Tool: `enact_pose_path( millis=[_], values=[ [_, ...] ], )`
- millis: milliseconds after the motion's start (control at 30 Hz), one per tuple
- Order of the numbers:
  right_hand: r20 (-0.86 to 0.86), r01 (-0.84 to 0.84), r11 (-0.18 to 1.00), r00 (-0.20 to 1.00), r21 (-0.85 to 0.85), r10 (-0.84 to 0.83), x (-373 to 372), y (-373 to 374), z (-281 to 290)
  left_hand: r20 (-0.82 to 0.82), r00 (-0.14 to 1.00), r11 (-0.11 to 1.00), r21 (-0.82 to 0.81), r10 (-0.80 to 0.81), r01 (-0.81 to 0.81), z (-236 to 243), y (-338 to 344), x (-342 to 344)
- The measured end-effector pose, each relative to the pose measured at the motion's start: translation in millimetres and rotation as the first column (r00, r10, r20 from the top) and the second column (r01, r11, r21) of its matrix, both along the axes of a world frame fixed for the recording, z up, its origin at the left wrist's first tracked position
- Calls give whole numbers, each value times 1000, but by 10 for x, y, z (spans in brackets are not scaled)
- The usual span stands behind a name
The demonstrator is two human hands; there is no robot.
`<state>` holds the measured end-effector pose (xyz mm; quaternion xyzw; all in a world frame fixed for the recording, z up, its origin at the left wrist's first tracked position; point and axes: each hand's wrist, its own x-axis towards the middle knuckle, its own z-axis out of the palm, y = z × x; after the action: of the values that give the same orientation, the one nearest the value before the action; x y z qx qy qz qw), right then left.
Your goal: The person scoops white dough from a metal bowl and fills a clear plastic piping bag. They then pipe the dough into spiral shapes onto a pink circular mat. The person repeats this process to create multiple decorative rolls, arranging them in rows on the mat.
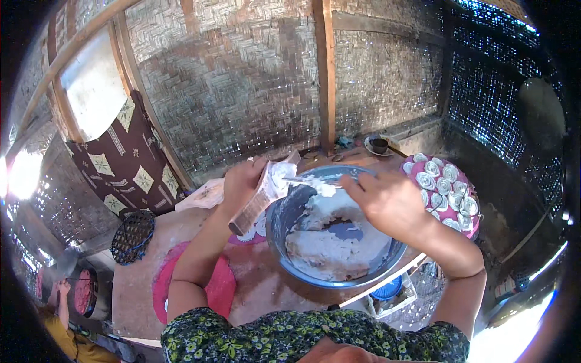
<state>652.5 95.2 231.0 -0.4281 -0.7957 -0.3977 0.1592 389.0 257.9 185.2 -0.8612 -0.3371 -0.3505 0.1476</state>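
Note:
My left hand [241, 187] is wrapped round a wooden block-shaped tool [259, 204], held tilted over the left rim of a large grey-blue basin [339, 284]. White dough [281, 173] sits in the tool's upper end. My right hand [390, 202] is closed over the basin's far right side on a thin-handled spreading utensil, probably a spoon [296, 179]. A lump of white dough [325, 189] clings to it, and its tip reaches the dough in the tool. More sticky white dough [330, 257] covers the basin's inside.
Right of the basin, a round pink tray [428, 209] bears several white dough coils. A flat pink round [227, 284] and a dark woven basket [132, 237] lie left. A bowl on a plate [379, 146] stands behind. At far left, another person's hand [63, 287] is near round pots.

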Motion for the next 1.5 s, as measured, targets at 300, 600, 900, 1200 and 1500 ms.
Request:
enact_pose_path(
  millis=[300,600,900,1200,1500],
  values=[
    [-46,-27,996,999,-90,23,-116,78,-266,193,966,971,-129,-175,202,-161,-66,139],
    [-114,59,998,992,16,-57,-100,-17,12,98,990,979,-188,103,-83,-154,247,-37],
    [29,-21,1000,999,-19,22,-446,24,-139,-42,985,985,-52,-166,164,100,-373,80],
    [-674,-136,987,722,85,157,-316,-153,-342,580,788,766,-407,-205,498,-292,345,-442],
    [-936,-502,862,265,70,230,-891,181,-1166,463,885,997,-26,-51,71,70,-89,166]
  ],
)
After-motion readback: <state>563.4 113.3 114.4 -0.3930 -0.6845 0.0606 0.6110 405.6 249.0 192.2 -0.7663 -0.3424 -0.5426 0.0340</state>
